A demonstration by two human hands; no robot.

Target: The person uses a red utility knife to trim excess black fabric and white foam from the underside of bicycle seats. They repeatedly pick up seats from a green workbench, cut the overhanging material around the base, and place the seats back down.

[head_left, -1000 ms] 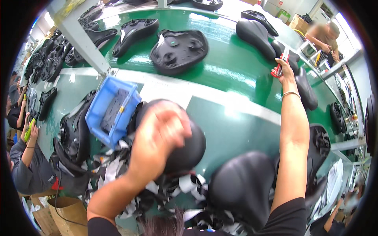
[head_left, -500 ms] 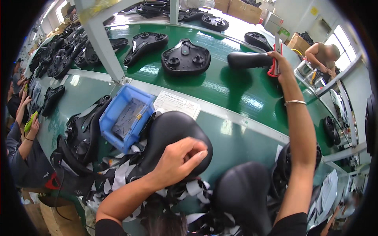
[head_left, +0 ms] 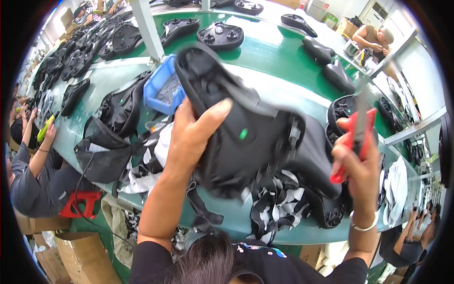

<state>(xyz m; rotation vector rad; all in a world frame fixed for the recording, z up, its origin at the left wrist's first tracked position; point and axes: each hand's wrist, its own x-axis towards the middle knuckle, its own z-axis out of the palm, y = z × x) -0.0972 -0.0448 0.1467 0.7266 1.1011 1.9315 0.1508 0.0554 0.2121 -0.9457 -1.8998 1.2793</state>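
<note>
My left hand (head_left: 189, 135) grips a black bicycle saddle (head_left: 250, 135), its thumb over the near rim. The saddle is tilted with its hollow underside showing and is blurred by motion; a small green mark sits in its middle. Closed around red-handled scissors (head_left: 362, 132), my right hand (head_left: 362, 173) is to the right of the saddle, apart from it. The blades point upward and are smeared. Another black saddle (head_left: 314, 158) lies partly hidden behind the held one. Black and white offcuts (head_left: 279, 203) are heaped on the bench beneath.
A blue bin (head_left: 158, 90) of small dark pieces stands behind my left hand. Several saddles rest on the green conveyor (head_left: 269, 59). A metal post (head_left: 147, 31) rises at the back left. Co-workers sit on both sides; one at the left holds a yellow-green tool (head_left: 46, 128).
My left hand has gone from empty above a saddle to gripping an upturned one. My right hand has drawn back from the conveyor with the scissors, and saddles now lie where it reached.
</note>
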